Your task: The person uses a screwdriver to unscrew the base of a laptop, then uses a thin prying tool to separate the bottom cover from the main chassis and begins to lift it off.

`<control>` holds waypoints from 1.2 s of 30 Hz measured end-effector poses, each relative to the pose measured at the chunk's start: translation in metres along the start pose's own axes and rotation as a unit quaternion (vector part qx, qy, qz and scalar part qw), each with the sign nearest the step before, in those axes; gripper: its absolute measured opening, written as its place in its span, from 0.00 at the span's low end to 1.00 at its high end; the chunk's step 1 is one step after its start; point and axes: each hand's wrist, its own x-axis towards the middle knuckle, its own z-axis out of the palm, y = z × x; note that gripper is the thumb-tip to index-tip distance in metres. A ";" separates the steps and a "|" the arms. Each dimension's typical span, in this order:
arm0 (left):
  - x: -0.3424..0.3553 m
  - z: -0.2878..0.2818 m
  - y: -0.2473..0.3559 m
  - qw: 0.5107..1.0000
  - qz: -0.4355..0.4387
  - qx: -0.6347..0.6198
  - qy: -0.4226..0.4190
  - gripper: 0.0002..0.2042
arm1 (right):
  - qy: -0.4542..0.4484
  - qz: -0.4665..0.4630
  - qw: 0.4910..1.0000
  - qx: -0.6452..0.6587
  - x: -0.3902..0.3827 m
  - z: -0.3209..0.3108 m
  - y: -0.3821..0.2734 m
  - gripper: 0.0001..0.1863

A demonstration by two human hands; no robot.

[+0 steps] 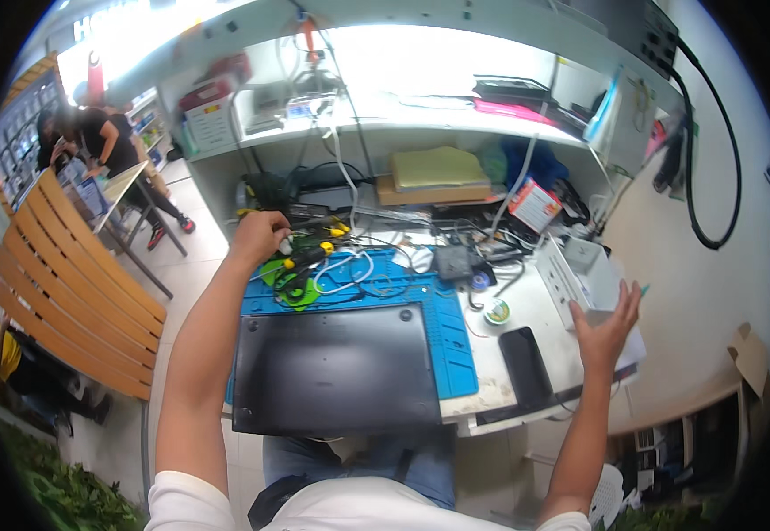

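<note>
A black laptop [332, 370] lies underside up on a blue repair mat [455, 354], right in front of me. My left hand [261, 237] reaches over the tools at the mat's far left corner, fingers curled together around something small and pale that I cannot make out. Beside it are yellow-and-black screwdrivers [310, 256], a green tool holder [301, 295] and a looped white cable [342, 281]. At the right, my right hand [606, 332] is spread, thumb and fingers apart, by the near side of a white box [566, 281]. A small teal tip [645, 289] shows at its fingertips.
A dark phone [525, 366] and a small round tin [496, 311] lie right of the mat. Cables and a black adapter [454, 264] crowd the back. Above is a lit shelf [385, 133]. A slatted wooden bench [84, 283] and other people [119, 142] are at left.
</note>
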 end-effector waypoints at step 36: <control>0.030 0.026 0.010 0.945 0.090 0.205 -0.237 0.35 | -0.413 -0.378 0.820 0.115 0.003 0.257 -0.342 0.21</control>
